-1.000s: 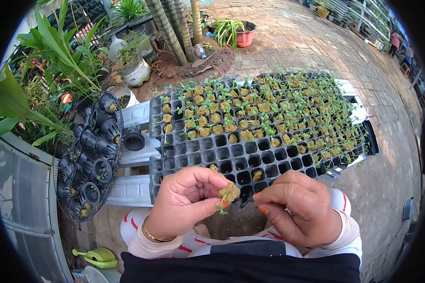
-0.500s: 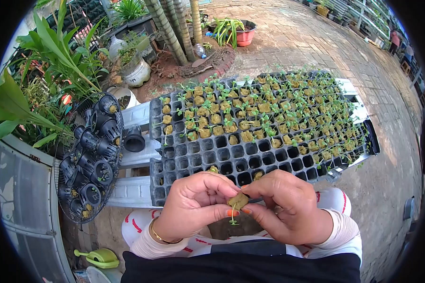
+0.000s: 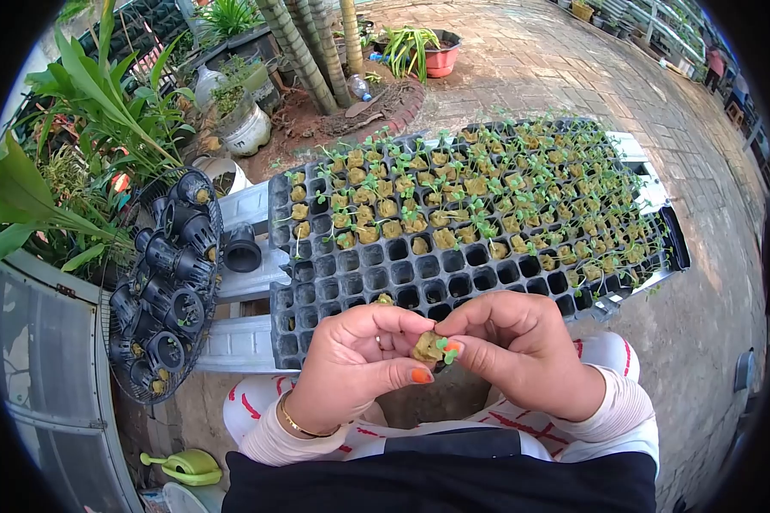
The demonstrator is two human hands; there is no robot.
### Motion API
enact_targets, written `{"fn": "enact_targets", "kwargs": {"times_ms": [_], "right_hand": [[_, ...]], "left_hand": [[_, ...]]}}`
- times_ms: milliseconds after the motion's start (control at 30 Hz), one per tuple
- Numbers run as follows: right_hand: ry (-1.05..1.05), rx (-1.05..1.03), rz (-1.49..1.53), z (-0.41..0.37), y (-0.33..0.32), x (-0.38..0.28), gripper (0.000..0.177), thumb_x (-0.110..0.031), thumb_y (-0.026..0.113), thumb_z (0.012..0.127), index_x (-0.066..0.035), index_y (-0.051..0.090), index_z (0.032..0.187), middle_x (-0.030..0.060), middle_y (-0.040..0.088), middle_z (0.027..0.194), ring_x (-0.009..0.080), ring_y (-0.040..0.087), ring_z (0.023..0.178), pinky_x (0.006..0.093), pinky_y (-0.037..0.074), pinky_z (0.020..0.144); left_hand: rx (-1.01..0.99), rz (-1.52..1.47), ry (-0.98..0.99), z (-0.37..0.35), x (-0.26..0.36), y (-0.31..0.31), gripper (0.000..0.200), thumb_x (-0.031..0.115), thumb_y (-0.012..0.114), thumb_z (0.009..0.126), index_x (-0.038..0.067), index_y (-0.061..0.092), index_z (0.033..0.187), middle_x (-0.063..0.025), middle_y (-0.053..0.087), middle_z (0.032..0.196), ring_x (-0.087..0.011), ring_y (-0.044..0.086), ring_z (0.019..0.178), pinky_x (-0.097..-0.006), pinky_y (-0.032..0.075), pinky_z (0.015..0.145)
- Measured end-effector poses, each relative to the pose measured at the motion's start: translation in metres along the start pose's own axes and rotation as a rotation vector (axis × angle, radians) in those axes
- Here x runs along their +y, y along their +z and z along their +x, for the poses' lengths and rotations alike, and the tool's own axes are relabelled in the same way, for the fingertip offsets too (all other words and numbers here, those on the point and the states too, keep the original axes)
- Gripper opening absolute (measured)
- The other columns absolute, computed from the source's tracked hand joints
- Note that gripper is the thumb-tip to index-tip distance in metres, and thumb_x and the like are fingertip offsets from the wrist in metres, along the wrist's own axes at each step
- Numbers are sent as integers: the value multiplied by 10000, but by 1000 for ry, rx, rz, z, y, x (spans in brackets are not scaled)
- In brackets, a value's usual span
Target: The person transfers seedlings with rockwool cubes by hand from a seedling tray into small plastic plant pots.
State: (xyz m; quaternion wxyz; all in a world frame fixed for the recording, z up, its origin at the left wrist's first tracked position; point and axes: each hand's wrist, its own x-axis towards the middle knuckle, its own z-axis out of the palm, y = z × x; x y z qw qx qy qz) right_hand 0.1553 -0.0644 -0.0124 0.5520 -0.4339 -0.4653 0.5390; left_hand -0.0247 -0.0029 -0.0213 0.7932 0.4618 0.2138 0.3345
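Observation:
Over the near edge of the black seedling tray, my left hand is closed with thumb and fingers around a small brownish growing plug. My right hand pinches at the same plug from the other side, its thumb by the green leaves of the seedling. Many tray cells hold similar plugs with green sprouts; the nearer rows are mostly bare dark cells. Part of the tray's front is hidden behind my hands.
A wire basket full of black net pots stands at the left. One black pot lies on the metal stand. A green watering can sits low at left. Leafy plants and a red planter are farther off.
The plug has turned in my fingers: its sprout, hanging down before, now points right, near my right thumb. Both hands have moved up slightly.

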Motion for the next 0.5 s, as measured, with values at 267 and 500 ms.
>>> {"fn": "enact_targets", "kwargs": {"times_ms": [267,500], "right_hand": [[18,-42,40,-1,-4,-6,160,-22,609,832,38,606,980,50,635,858,36,556,685,178,440,586],[28,-95,73,-2,-5,-3,206,-18,619,818,35,592,1015,32,622,870,16,517,668,161,408,572]], "left_hand": [[-11,9,36,-1,1,-2,301,-40,667,763,-51,554,1041,-134,628,953,-180,632,876,-285,535,765],[-58,106,142,-1,-4,-6,315,-72,625,792,-46,537,1093,-136,621,1011,-180,622,925,-286,512,824]]}}
